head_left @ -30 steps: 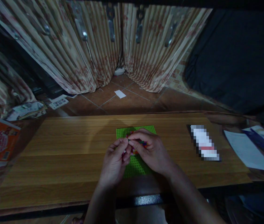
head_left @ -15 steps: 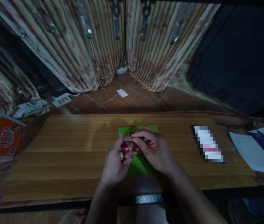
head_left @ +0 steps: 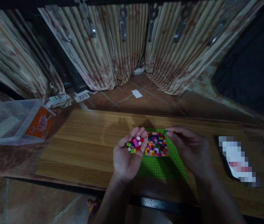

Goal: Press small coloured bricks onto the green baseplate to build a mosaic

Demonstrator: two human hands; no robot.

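My left hand (head_left: 127, 158) is turned palm up and cupped, holding several small toy bricks (head_left: 135, 143) in pink, white, red, green and yellow. It hovers over the left part of a green studded baseplate (head_left: 152, 169). A dense patch of multicoloured bricks (head_left: 157, 143) covers the plate's upper middle. Thumb and forefinger of my right hand (head_left: 190, 147) pinch a small dark green brick (head_left: 165, 132) at the patch's upper right corner. Whether that brick touches the plate, I cannot tell.
A wooden tabletop (head_left: 87, 140) lies beneath the baseplate. To the right rests a phone-like object (head_left: 237, 161) with a blurred-out face. A clear plastic box (head_left: 17, 121) with an orange label stands at the far left. Patterned curtains (head_left: 122, 53) hang behind.
My hands have moved apart. The left palm has opened upward, showing its bricks, and the right hand has carried the green brick rightward to the patch's corner. The camera view has shifted left.
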